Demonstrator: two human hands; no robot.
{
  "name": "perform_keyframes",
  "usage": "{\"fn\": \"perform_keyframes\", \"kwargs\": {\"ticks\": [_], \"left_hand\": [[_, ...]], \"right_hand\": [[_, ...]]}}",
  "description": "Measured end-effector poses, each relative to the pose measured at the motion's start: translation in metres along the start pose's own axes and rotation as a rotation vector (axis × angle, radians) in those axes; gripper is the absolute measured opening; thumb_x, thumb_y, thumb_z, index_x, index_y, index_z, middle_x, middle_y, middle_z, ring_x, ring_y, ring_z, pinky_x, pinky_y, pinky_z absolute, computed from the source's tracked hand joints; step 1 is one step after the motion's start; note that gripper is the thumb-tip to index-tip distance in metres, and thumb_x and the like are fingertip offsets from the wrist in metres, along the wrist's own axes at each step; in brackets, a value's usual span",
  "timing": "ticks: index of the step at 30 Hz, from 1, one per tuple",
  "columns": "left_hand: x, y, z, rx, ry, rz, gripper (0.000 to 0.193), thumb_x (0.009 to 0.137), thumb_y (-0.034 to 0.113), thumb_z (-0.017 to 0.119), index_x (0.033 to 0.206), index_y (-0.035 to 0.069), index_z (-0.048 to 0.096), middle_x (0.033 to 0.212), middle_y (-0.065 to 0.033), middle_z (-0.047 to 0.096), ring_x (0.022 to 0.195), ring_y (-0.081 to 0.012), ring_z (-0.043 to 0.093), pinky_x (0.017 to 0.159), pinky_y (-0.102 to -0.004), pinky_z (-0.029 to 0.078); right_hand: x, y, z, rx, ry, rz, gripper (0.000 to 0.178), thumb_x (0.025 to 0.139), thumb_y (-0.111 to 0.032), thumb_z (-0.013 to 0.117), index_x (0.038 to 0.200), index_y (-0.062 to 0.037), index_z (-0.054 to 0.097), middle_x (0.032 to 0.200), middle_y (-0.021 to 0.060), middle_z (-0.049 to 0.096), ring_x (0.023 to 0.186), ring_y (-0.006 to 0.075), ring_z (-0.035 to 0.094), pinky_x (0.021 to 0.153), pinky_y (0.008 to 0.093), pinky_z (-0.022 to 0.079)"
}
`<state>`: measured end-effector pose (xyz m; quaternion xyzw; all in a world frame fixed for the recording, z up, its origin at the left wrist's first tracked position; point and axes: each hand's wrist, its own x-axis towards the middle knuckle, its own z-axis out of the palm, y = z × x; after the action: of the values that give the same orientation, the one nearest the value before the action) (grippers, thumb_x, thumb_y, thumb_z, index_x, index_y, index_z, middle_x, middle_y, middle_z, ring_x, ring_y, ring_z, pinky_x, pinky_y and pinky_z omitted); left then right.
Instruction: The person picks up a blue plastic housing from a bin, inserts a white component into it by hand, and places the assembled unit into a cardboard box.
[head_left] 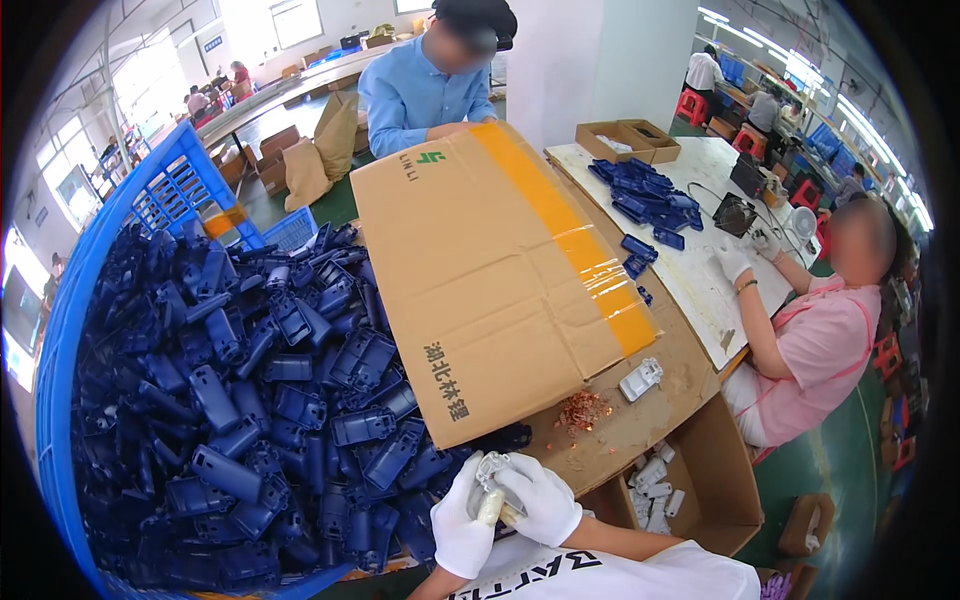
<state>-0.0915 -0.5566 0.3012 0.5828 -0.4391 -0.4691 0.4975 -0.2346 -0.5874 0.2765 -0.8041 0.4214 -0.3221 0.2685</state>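
Both my hands wear white gloves and meet near the lower edge, in front of the large cardboard box (480, 270). Between them is a small pale plastic part (491, 506) with a whitish, open-looking top end. My left hand (460, 525) closes round it from one side, and my right hand (543, 502) grips it from the other. Its exact kind is hard to make out, since the fingers cover much of it. Beyond my right hand, a pile of small copper-coloured pieces (583, 411) and a white plastic housing (641, 379) lie on the cardboard-covered tabletop (675, 365).
A big blue crate (58, 400) heaped with dark blue plastic housings (225, 470) stands at left. An open carton (715, 480) with white parts is at lower right. Co-workers sit across (425, 90) and at right (815, 340), by a white table (690, 280) with blue housings.
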Motion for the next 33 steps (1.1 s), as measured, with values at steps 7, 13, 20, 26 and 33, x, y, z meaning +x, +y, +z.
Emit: {"fn": "perform_keyframes", "kwargs": {"ticks": [7,13,20,26,33], "left_hand": [[0.002,-0.004,0.0,0.127,-0.002,0.045,0.049,0.089,0.003,0.061,0.136,-0.002,0.049,0.116,-0.0201,0.067,0.107,-0.0236,0.066,0.091,-0.0312,0.051],[0.001,-0.006,-0.003,0.005,-0.003,0.014,0.05,0.091,0.0,0.058,0.139,-0.001,0.045,0.122,-0.0193,0.064,0.112,-0.0216,0.063,0.095,-0.0307,0.049],[-0.001,-0.025,-0.004,0.015,0.013,0.06,0.049,0.091,0.011,0.064,0.137,0.003,0.05,0.121,-0.0194,0.064,0.113,-0.0241,0.064,0.095,-0.0318,0.048],[-0.005,-0.017,-0.007,-0.097,-0.066,-0.045,0.052,0.094,0.001,0.055,0.143,-0.005,0.039,0.137,-0.0174,0.053,0.124,-0.0187,0.053,0.104,-0.0303,0.043],[-0.003,-0.019,0.001,-0.129,-0.067,0.019,0.05,0.093,0.008,0.058,0.14,0.0,0.045,0.131,-0.0173,0.06,0.119,-0.0182,0.058,0.099,-0.0293,0.045]], "right_hand": [[0.0,0.007,0.001,0.044,0.031,-0.029,0.049,0.075,-0.015,0.072,0.123,-0.0198,0.061,0.126,0.0158,0.052,0.094,0.0382,0.061,0.08,0.0448,0.053],[0.01,-0.001,-0.002,0.095,-0.043,-0.004,0.048,0.07,-0.007,0.075,0.116,-0.0138,0.063,0.125,0.0165,0.054,0.102,0.0354,0.061,0.085,0.0411,0.052],[0.009,-0.011,-0.007,0.001,-0.006,-0.002,0.05,0.064,-0.004,0.074,0.112,-0.0138,0.066,0.119,0.0167,0.057,0.104,0.0364,0.06,0.086,0.0401,0.052],[0.004,-0.003,-0.001,-0.059,-0.058,0.002,0.051,0.065,-0.012,0.076,0.115,-0.0151,0.064,0.116,0.0178,0.053,0.097,0.0377,0.061,0.08,0.0438,0.053],[0.004,-0.009,-0.007,-0.033,0.037,-0.016,0.051,0.063,0.001,0.072,0.112,-0.0098,0.063,0.116,0.019,0.055,0.102,0.0388,0.06,0.085,0.0412,0.052]]}}
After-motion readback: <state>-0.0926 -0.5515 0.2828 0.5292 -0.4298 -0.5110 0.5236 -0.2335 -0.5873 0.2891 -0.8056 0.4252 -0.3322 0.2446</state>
